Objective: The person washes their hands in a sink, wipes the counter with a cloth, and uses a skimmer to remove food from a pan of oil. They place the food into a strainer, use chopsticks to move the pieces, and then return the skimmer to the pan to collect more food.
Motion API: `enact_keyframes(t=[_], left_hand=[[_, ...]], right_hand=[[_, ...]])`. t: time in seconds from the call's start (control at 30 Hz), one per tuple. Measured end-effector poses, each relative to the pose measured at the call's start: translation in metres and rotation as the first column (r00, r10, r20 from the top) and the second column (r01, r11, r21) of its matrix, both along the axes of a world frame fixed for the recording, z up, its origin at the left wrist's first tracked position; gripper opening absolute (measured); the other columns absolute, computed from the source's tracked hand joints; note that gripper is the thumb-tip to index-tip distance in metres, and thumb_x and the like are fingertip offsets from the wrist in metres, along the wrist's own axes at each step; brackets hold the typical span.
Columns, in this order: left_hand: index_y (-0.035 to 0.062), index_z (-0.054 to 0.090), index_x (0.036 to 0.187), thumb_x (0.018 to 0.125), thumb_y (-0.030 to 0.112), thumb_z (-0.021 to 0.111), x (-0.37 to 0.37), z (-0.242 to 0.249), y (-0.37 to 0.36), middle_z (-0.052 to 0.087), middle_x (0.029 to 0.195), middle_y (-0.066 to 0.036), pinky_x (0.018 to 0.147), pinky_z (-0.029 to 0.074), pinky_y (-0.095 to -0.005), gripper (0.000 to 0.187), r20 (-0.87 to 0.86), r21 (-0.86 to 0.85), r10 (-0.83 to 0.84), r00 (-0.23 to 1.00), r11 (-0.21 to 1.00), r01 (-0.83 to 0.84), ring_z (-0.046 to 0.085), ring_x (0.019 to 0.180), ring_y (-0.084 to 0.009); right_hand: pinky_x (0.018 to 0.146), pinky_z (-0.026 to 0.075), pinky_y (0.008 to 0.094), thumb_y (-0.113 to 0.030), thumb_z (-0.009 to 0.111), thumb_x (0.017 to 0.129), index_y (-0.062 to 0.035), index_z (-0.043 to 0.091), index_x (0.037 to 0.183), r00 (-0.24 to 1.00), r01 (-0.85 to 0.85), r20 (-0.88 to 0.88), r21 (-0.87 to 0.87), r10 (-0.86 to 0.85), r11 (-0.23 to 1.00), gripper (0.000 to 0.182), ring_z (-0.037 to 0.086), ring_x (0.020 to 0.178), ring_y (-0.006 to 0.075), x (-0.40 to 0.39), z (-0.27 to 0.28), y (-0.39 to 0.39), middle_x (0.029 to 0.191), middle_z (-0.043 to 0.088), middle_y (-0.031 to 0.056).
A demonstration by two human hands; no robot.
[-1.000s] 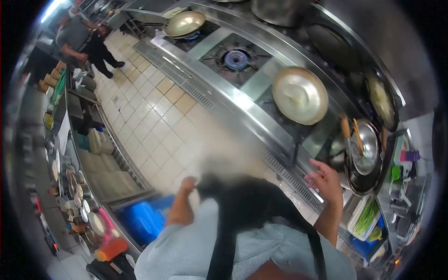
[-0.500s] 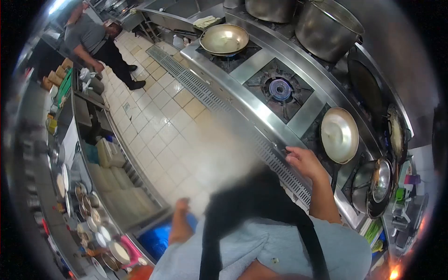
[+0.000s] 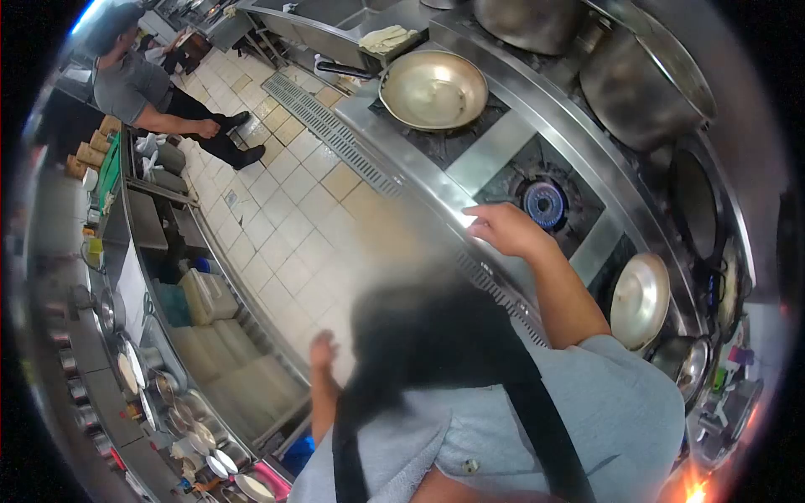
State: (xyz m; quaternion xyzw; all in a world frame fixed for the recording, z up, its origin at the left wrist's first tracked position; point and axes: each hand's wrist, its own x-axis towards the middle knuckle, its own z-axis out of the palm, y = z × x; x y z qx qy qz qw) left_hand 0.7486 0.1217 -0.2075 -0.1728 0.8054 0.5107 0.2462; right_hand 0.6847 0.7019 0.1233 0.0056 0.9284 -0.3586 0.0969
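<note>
My right hand reaches over the stove's steel front edge. Its thumb and forefinger are pinched together there, and whatever they grip is too small to make out. Just beyond that hand is a bare burner with a bluish ring at its centre. A frying pan with a black handle sits on the burner farther along. Nearer my right arm rests a second, pale frying pan. Low by my side, my left hand hangs over the floor, slightly blurred, fingers loosely apart and holding nothing.
Large stockpots line the back of the stove. A folded cloth lies past the far pan. On the left runs a counter with several metal containers. A person stands farther down the tiled aisle.
My right hand has moved forward along the stove front, toward the bare burner. My left hand has shifted slightly. The view has turned, and the person in the aisle has changed posture.
</note>
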Motion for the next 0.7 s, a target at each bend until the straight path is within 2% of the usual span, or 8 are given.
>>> enact_keyframes(t=[0.1, 0.17, 0.3, 0.43, 0.5, 0.63, 0.67, 0.7], left_hand=[[0.0074, 0.047, 0.125, 0.089, 0.032, 0.054, -0.077, 0.072, 0.048, 0.058, 0.114, -0.008, 0.071, 0.045, -0.031, 0.045, -0.033, 0.025, 0.04, 0.999, 0.999, -0.04, 0.06, 0.089, -0.0223], [0.0061, 0.045, 0.129, 0.089, 0.032, 0.054, -0.135, 0.144, 0.094, 0.057, 0.118, -0.009, 0.075, 0.046, -0.0308, 0.048, 0.057, 0.189, 0.194, 0.979, 0.961, -0.201, 0.059, 0.093, -0.0219], [0.0025, 0.044, 0.13, 0.091, 0.027, 0.053, -0.277, 0.211, 0.154, 0.056, 0.122, -0.012, 0.084, 0.045, -0.0306, 0.047, -0.203, 0.284, 0.039, 0.978, 0.959, 0.021, 0.058, 0.1, -0.0203], [-0.0004, 0.045, 0.128, 0.092, 0.021, 0.053, -0.423, 0.274, 0.24, 0.057, 0.12, -0.011, 0.086, 0.043, -0.0277, 0.043, -0.503, 0.352, -0.183, 0.845, 0.849, 0.394, 0.057, 0.101, -0.0175], [-0.0046, 0.047, 0.124, 0.09, 0.017, 0.055, -0.482, 0.313, 0.293, 0.056, 0.12, -0.015, 0.095, 0.041, -0.0303, 0.041, -0.59, 0.294, -0.332, 0.736, 0.761, 0.579, 0.053, 0.112, -0.0202], [0.0021, 0.052, 0.122, 0.088, 0.02, 0.057, -0.59, 0.33, 0.4, 0.06, 0.114, -0.013, 0.091, 0.044, -0.0308, 0.039, -0.651, 0.026, -0.576, 0.495, 0.635, 0.772, 0.057, 0.106, -0.0222], [0.0021, 0.052, 0.122, 0.088, 0.02, 0.057, -0.61, 0.328, 0.424, 0.06, 0.114, -0.013, 0.091, 0.044, -0.0308, 0.039, -0.651, 0.027, -0.601, 0.464, 0.592, 0.806, 0.057, 0.106, -0.0222], [0.002, 0.051, 0.123, 0.086, 0.023, 0.057, -0.631, 0.321, 0.448, 0.06, 0.115, -0.016, 0.092, 0.043, -0.0338, 0.043, -0.61, -0.221, -0.7, 0.371, 0.6, 0.769, 0.056, 0.108, -0.0269]], right_hand=[[0.076, 0.049, 0.0358, -0.017, 0.06, 0.083, -0.0056, 0.058, 0.115, 0.999, -0.022, -0.035, -0.139, 0.017, 0.99, 0.033, 0.064, 0.085, 0.0285, -0.051, 0.022, -0.011, 0.091, 0.067, 0.0149], [0.076, 0.049, 0.0354, -0.018, 0.061, 0.083, -0.0061, 0.058, 0.115, 0.997, -0.013, -0.082, -0.142, 0.001, 0.99, 0.035, 0.064, 0.084, 0.0286, -0.073, 0.014, -0.011, 0.09, 0.067, 0.0147], [0.08, 0.048, 0.0369, -0.023, 0.061, 0.082, -0.0073, 0.059, 0.114, 0.991, 0.127, 0.03, -0.01, -0.127, 0.992, 0.036, 0.063, 0.088, 0.0319, -0.087, -0.01, -0.013, 0.094, 0.066, 0.0174], [0.08, 0.048, 0.038, -0.025, 0.061, 0.082, -0.0073, 0.06, 0.113, 0.926, 0.274, 0.255, 0.049, -0.277, 0.96, 0.036, 0.063, 0.089, 0.032, -0.083, -0.026, -0.028, 0.095, 0.065, 0.0185], [0.08, 0.048, 0.0382, -0.026, 0.061, 0.082, -0.0073, 0.06, 0.113, 0.883, 0.359, 0.301, 0.06, -0.36, 0.931, 0.036, 0.063, 0.089, 0.0319, -0.074, -0.035, -0.036, 0.094, 0.065, 0.0185], [0.074, 0.048, 0.0351, -0.021, 0.062, 0.082, -0.0063, 0.059, 0.114, 0.681, 0.712, 0.223, 0.021, -0.697, 0.702, 0.035, 0.063, 0.079, 0.0286, -0.045, -0.039, -0.071, 0.085, 0.065, 0.0171], [0.072, 0.049, 0.034, -0.02, 0.062, 0.082, -0.0051, 0.059, 0.113, 0.559, 0.817, 0.26, -0.01, -0.787, 0.577, 0.035, 0.063, 0.077, 0.0265, -0.031, -0.044, -0.08, 0.083, 0.065, 0.0165], [0.071, 0.049, 0.033, -0.02, 0.062, 0.082, -0.0039, 0.06, 0.112, 0.416, 0.904, 0.297, -0.034, -0.859, 0.426, 0.034, 0.063, 0.075, 0.0244, -0.02, -0.047, -0.093, 0.081, 0.065, 0.016]])
